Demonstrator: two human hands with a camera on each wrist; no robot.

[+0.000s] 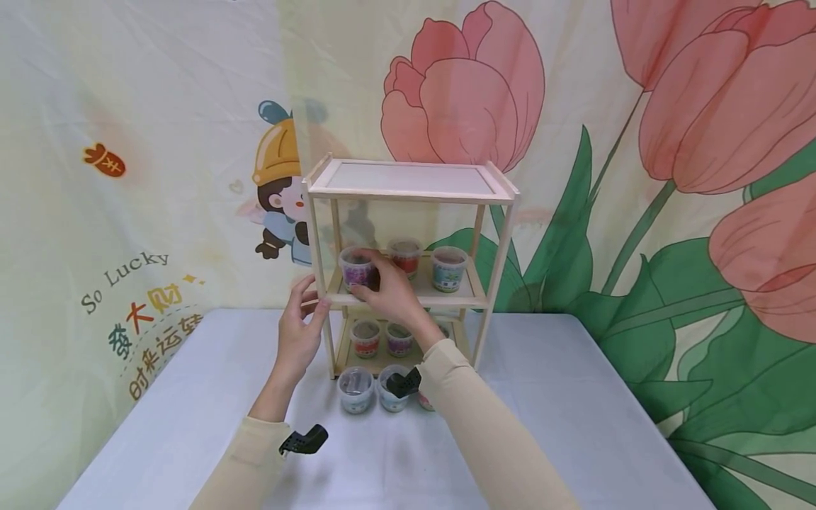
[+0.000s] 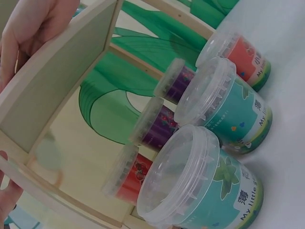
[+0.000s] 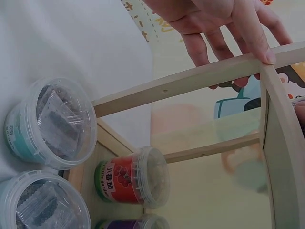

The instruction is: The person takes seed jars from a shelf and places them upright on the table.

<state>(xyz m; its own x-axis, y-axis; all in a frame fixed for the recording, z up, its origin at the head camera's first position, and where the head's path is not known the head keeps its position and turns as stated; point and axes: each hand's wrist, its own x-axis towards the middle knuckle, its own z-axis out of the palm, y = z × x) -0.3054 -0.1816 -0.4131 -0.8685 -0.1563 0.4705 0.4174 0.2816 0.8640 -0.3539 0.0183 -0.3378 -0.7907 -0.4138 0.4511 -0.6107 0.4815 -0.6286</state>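
Three-tier pale wooden shelf rack (image 1: 408, 191) on grey-white tabletop (image 1: 574, 425).

Small clear lidded plastic tub with purple label (image 1: 357, 271): upright, middle shelf, left end, beside red-labelled tub (image 1: 405, 256) and green-labelled tub (image 1: 449, 269).

Right hand (image 1: 390, 289): fingers curled around purple tub from front, gripping; nearer of the two.

Left hand (image 1: 299, 327): just left of tub, thumb and fingers pinching rack's front-left post at middle-shelf level.

Further tubs (image 1: 355, 389) on bottom shelf and tabletop.

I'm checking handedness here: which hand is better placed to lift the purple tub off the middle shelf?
The right hand. Its fingers already curl round the purple tub on the middle shelf, while the left hand grips the rack at its front left post.
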